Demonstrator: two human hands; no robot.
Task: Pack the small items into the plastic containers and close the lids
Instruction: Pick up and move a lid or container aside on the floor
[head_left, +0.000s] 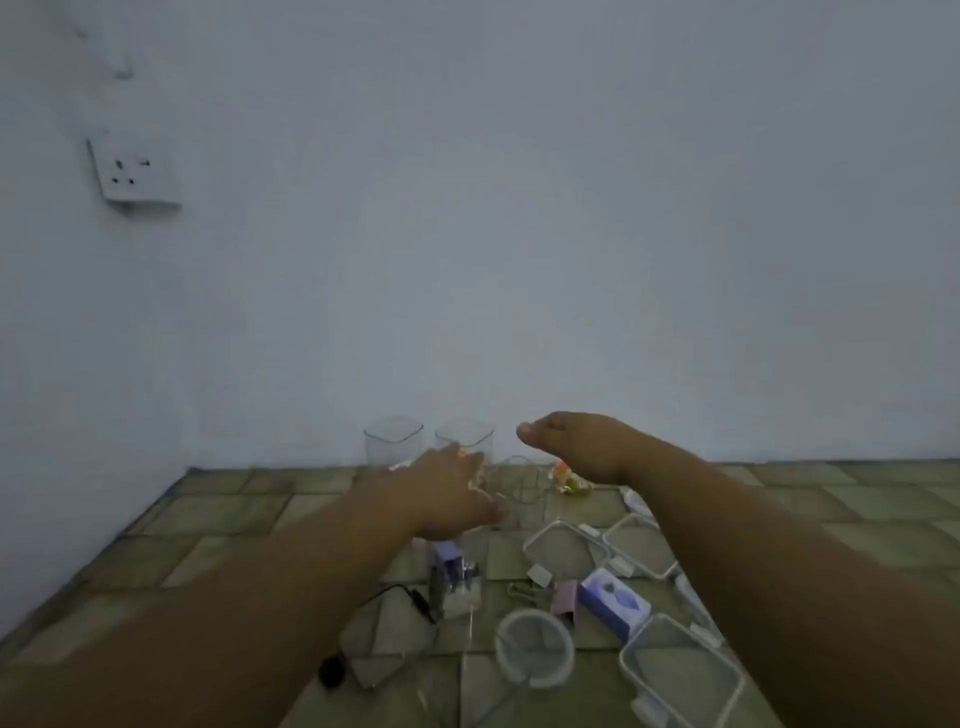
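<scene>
Two tall clear square containers (393, 441) stand open-topped on the floor against the wall, and a third clear container (519, 491) stands just nearer. The left hand (447, 491) reaches to them, fingers straight, thumb apart; the blur hides whether it touches. The right hand (571, 449) hovers beside, its fingers out of sight, so their state is unclear. Nearer lie clip-lock lids (566, 545), a round lid (535, 649), a purple box (613, 597), a pink binder clip (566, 597) and a black cable (400, 597). The floor (218, 514) is greenish tile, dim; the bare pale wall (519, 234) carries a socket (132, 171) at left.
</scene>
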